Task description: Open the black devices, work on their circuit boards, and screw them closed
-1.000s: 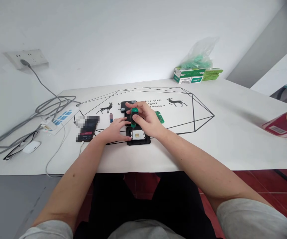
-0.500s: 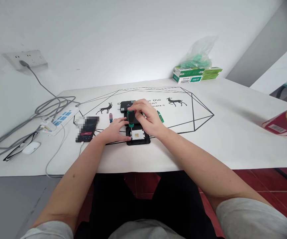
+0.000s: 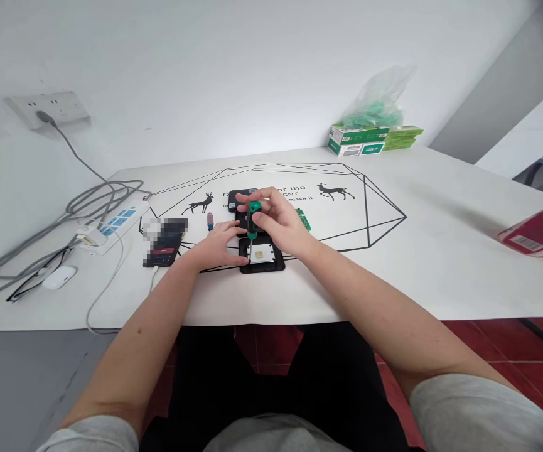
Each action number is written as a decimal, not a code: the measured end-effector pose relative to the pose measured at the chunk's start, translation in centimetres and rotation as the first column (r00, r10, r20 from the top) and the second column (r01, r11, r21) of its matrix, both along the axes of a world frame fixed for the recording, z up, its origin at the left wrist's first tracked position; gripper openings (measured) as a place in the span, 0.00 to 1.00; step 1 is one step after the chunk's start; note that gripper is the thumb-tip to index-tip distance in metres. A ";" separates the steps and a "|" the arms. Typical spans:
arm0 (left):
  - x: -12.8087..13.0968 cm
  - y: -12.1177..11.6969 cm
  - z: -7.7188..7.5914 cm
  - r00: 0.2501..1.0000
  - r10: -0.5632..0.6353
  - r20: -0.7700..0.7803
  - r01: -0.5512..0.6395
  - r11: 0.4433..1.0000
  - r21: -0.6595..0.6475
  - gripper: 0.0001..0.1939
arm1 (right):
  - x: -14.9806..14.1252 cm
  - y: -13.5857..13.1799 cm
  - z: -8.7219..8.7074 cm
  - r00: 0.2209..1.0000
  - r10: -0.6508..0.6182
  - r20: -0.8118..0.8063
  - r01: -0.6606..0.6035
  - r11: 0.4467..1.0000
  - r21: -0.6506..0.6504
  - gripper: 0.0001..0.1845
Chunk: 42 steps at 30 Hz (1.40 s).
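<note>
My right hand (image 3: 283, 223) is closed around the green and black handle of a screwdriver (image 3: 254, 220). The shaft points down to the left side of an open black device casing (image 3: 275, 266), where a white part with a gold chip (image 3: 258, 254) lies. The exact tip contact is too small to tell. My left hand (image 3: 217, 246) rests at the casing's left side, its thumb on the lower left edge and its fingers farther up. Behind the screwdriver are further black casing parts (image 3: 237, 199), partly covered by my right hand. A green circuit board (image 3: 304, 219) lies to their right.
A small screwdriver with a clear handle (image 3: 210, 221) lies beyond my left hand. On the left are a phone (image 3: 165, 242), a power strip (image 3: 119, 223), cables, glasses and a white case (image 3: 59, 277). Green boxes (image 3: 358, 141) and a red package (image 3: 537, 232) stand on the right.
The screwdriver handle has turned and tilted slightly to the right, and my right fingers have shifted on it. My left hand stays by the casing.
</note>
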<state>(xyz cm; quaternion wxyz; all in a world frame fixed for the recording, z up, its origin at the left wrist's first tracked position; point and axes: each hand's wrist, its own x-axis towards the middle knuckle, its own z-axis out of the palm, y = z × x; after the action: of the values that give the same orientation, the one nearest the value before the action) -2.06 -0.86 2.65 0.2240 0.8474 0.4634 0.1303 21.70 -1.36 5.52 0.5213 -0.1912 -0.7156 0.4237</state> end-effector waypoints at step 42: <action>0.8 -1.3 -0.1 0.985 -0.046 0.169 0.042 0.999 0.025 0.08 | 0.4 2.1 -0.7 0.986 -0.169 -0.001 0.166 0.966 0.196 0.14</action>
<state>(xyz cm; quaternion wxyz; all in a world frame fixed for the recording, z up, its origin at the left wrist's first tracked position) -1.26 -2.13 2.54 0.2564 0.8455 0.4225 0.2020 22.15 0.74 4.82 0.5661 -0.2022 -0.7389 0.3044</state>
